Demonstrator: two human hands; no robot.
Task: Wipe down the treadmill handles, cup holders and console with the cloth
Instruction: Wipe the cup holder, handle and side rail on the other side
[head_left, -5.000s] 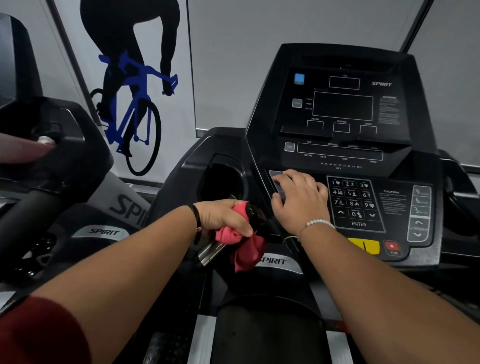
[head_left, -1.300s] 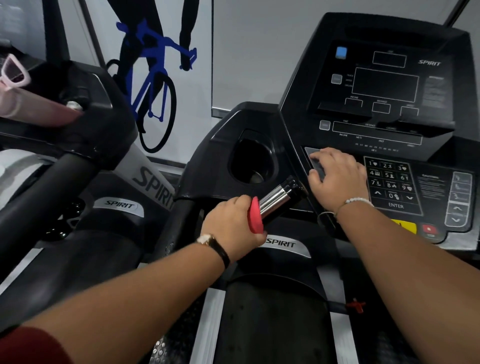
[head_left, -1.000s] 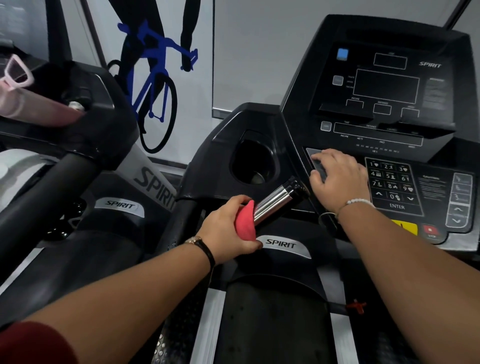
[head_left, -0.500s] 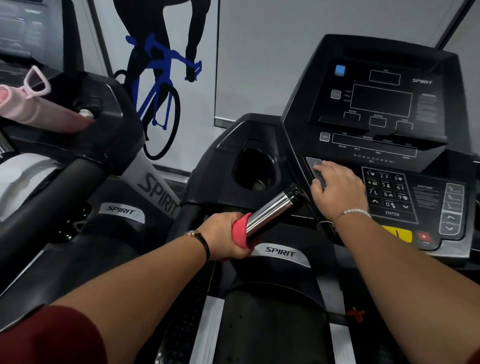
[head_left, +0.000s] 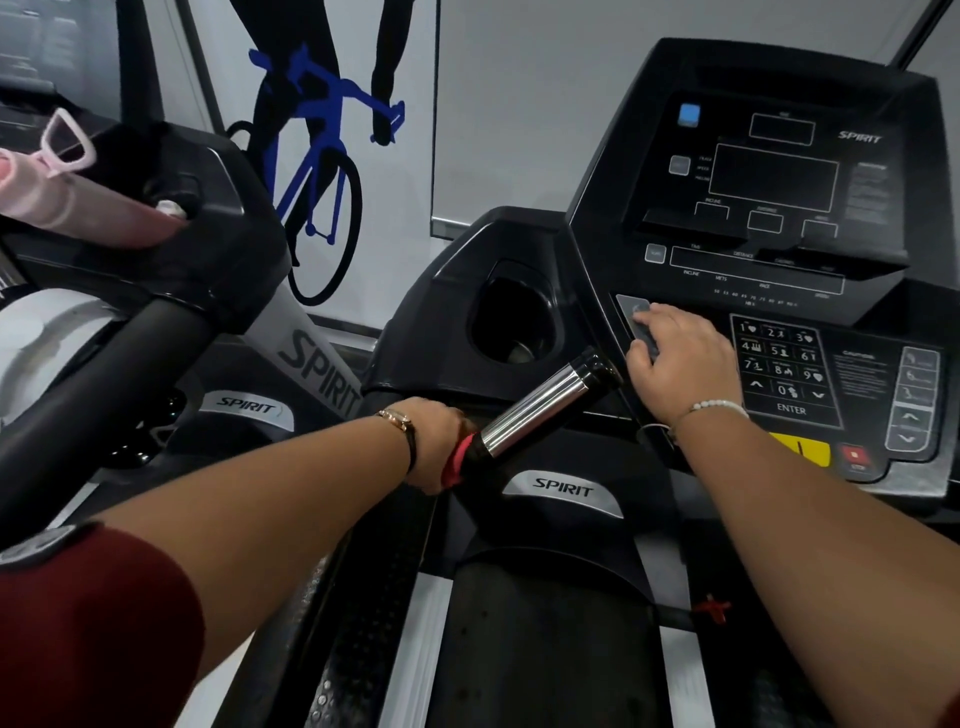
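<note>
While the left hand (head_left: 436, 449) was closed around the cloth (head_left: 460, 457), clamping it about the lower end of the chrome handle (head_left: 535, 410), the right hand (head_left: 680, 358) lay with relaxed fingers flat on the console (head_left: 779, 208), covering part of a grey button strip just left of the keypad (head_left: 782, 364). Only a thin red edge of the cloth showed between the fingers and the metal; the rest was hidden inside the grip. The handle rose slantwise to a black cap just below the cup holder (head_left: 511, 325), a dark well with something pale at its bottom, too dim to identify. A yellow tab (head_left: 802, 447) and a red stop button (head_left: 854, 457) sat beneath the keypad, near the right wrist and its bead bracelet (head_left: 719, 405); the left wrist wore a watch (head_left: 397, 418). Under the handle lay a Spirit badge (head_left: 563, 491) and the dark belt (head_left: 545, 649). To the left stood a neighbouring machine (head_left: 156, 249) with a pink bottle (head_left: 78, 208) across its top, and beyond it a cyclist graphic (head_left: 322, 156) on the wall.
</note>
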